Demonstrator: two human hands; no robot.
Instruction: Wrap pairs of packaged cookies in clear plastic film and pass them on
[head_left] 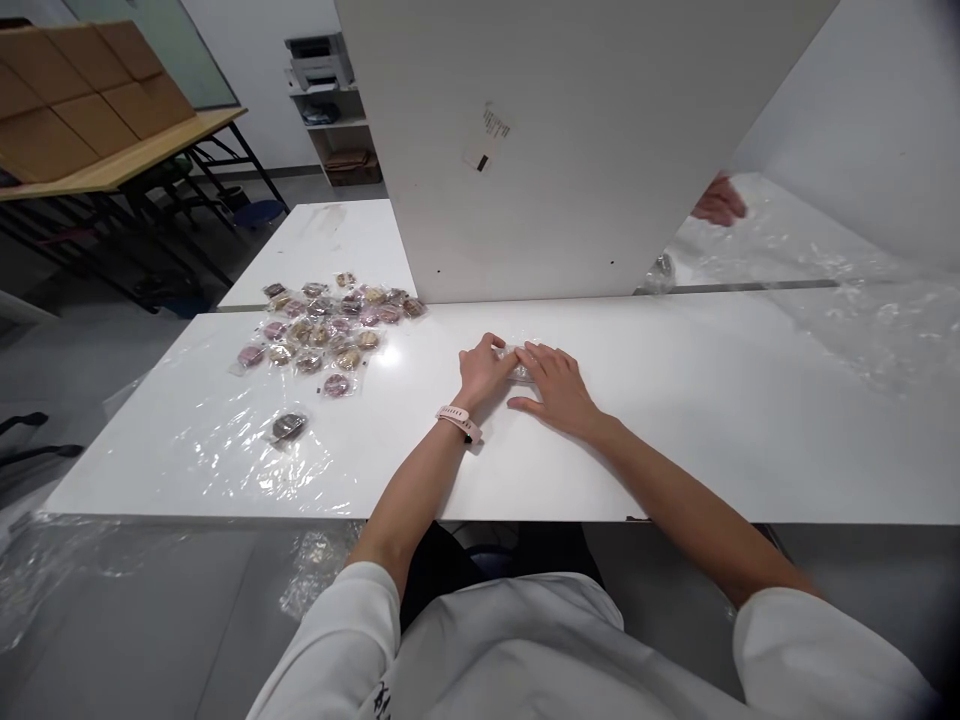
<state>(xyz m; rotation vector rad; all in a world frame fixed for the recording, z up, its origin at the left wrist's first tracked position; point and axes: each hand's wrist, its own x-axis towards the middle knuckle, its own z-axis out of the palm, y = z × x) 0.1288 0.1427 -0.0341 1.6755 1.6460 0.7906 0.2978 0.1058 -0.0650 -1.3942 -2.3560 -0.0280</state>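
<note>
Pressing down together mid-table, the left hand [484, 372] and right hand [553, 385] pinch a small clear packet [520, 362] between curled fingertips on the white table [675, 420], wrapped cookies [330, 325] well off left

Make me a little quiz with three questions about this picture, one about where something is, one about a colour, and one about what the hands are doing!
1. Where is the pile of small wrapped packets?
A. to the left of the hands
B. on the floor
C. on the wooden table

2. What colour is the watch strap on the left wrist?
A. black
B. pink
C. green

3. What are the left hand and right hand doing?
A. raised in the air
B. resting together on a small clear packet on the white table
C. holding a box

Answers: 1 A, the pile lies on the white table, left of the hands. 2 B, the strap looks pale pink. 3 B, both hands lie on the tabletop with the packet between them.
</note>
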